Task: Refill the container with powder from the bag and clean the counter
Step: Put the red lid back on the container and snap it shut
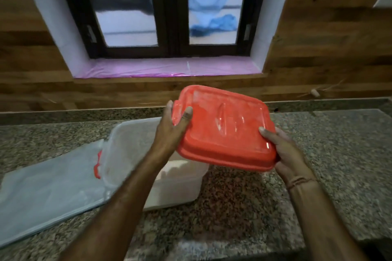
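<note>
Both hands hold a red rectangular lid, dusted with white powder, tilted in the air above the counter. My left hand grips its left edge, thumb on top. My right hand grips its near right corner. Below and left of the lid stands a clear plastic container with a red side clasp, open, with white powder in its bottom. A grey plastic bag lies flat on the counter to the container's left, touching it.
The speckled granite counter runs left to right, its front edge near the bottom of the view. Behind it rises a wood-panelled wall with a dark-framed window and a pink-lined sill. A small white object hangs on the wall at right.
</note>
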Available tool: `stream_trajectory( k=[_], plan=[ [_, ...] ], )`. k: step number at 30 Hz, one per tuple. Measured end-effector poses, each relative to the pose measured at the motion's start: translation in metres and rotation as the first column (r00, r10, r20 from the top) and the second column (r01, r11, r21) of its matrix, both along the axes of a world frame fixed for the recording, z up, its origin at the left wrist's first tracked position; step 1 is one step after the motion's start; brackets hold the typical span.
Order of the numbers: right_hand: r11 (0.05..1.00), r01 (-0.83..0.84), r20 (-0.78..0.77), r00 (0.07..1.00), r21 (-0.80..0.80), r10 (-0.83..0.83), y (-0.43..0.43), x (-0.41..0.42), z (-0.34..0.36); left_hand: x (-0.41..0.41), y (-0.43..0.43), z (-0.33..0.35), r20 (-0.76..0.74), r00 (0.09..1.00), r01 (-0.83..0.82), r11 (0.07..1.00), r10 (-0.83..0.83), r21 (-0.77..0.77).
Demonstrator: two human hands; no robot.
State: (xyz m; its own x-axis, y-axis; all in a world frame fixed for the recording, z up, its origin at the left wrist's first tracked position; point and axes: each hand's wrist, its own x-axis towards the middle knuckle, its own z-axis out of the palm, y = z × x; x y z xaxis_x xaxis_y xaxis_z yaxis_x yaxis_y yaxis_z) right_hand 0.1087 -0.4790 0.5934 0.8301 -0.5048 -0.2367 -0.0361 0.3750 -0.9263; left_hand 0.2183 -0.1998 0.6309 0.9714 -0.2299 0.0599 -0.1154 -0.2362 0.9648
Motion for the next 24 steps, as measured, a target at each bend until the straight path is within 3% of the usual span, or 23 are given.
stream_trajectory(
  k=[4, 10, 17, 20, 24],
  plan=[
    [0.979, -0.11, -0.026, 0.994, -0.174, 0.108, 0.079, 0.028, 0.024, 0.008, 0.088, -0.011, 0.04, 0.974, -0.223, 0.973, 0.225, -0.054],
    [0.882, -0.064, -0.03, 0.998, -0.468, 0.056, 0.163, 0.059, 0.013, -0.002, 0.165, -0.038, -0.034, 0.919, -0.372, 0.893, 0.393, 0.254],
    [0.719, -0.088, -0.168, 0.985, -0.689, -0.041, 0.179, 0.06, -0.004, 0.004, 0.175, -0.065, -0.223, 0.923, -0.279, 0.945, 0.313, 0.169],
    [0.686, -0.097, -0.2, 0.977, -0.721, -0.072, 0.183, 0.058, 0.001, 0.005, 0.171, -0.058, -0.23, 0.932, -0.245, 0.955, 0.279, 0.168],
    [0.55, -0.218, -0.29, 0.956, -0.806, -0.046, 0.188, 0.061, 0.002, 0.016, 0.169, -0.06, -0.238, 0.936, -0.207, 0.951, 0.261, 0.229]
  ],
)
